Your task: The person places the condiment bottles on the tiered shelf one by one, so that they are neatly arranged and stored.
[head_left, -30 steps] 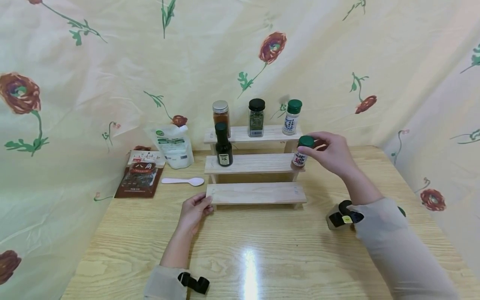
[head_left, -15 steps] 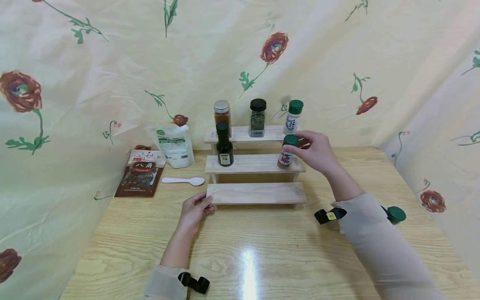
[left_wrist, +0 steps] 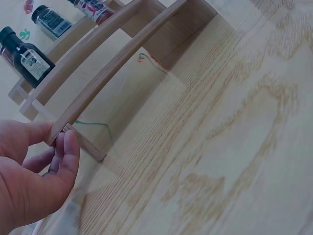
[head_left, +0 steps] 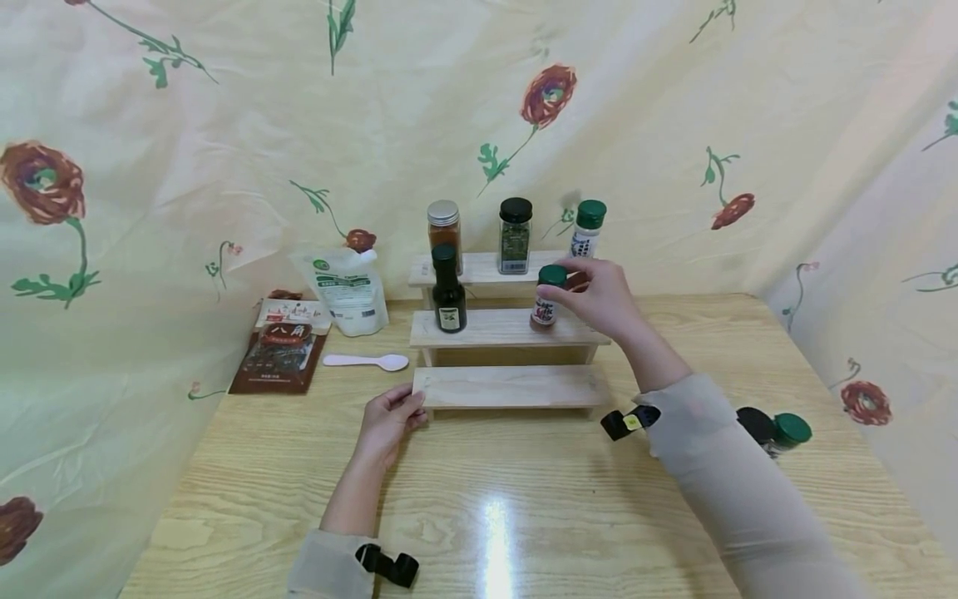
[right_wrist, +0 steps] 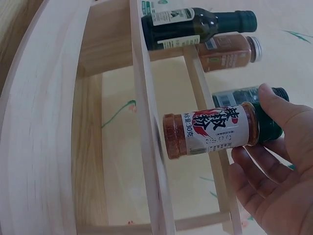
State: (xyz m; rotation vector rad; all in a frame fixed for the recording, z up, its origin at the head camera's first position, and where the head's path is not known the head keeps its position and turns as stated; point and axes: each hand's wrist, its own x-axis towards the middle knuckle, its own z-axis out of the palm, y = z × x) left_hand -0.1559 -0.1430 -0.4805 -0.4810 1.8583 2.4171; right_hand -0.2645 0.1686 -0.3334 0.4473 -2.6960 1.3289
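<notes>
Nearest to the camera, the pale wooden table (head_left: pixel 524 516) carried a bright glare spot, and both sleeves were cut off by the lower edge of the head view. On the right, a dark jar with a green cap (head_left: pixel 778 431) lay half hidden behind the right forearm, so its label could not be read. The left hand (head_left: pixel 389 420) rested at the left end of the lowest step of the three-step light wooden rack (head_left: pixel 509 387); in the left wrist view its fingers (left_wrist: pixel 66 152) were only loosely bent and touched the end of the board, with nothing clasped in them, and the palm was partly cut off by the frame. Farther away, the right hand (head_left: pixel 599 295) held the small red-spice jar with a green cap and white label (head_left: pixel 546 297) by its cap, the fingertips (right_wrist: pixel 276 105) and thumb pinching around it; the jar stood upright on the middle step, toward its right half, though whether its bottom fully touched the wood was hard to tell. A dark glass bottle with a black cap (head_left: pixel 447 289) stood at the left of the same step. On the top step stood three more jars, one partly hidden behind the right hand. Left of the rack lay a white plastic spoon (head_left: pixel 367 362) and some pouches whose print was too small to read.
</notes>
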